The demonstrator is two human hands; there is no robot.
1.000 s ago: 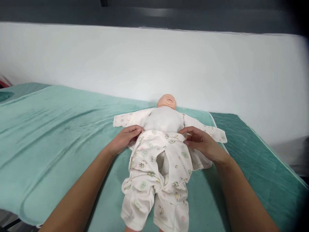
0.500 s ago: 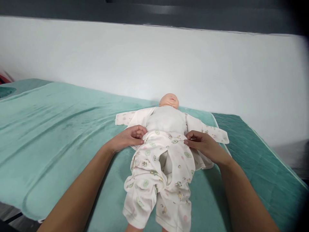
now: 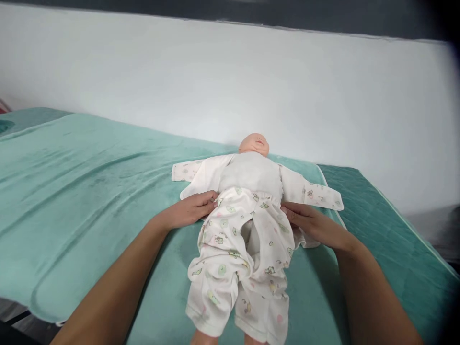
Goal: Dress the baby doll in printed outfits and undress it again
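Could be a childcare training room or a bedroom; cannot tell which. Judged from a baby doll (image 3: 250, 173) on a green blanket (image 3: 97, 187), by a white wall (image 3: 179, 81).

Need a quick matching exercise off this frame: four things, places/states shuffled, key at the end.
Things:
1. Left hand
2. Shirt
3. Right hand
4. Pants

Places/states:
A. on the legs of the doll, ends of the lower legs showing below
B. at the side of the pants' waist on the right of the picture
C. front open, sleeves spread out to both sides
D. at the side of the pants' waist on the left of the picture

Pairs: 1-D, 2-C, 3-B, 4-A
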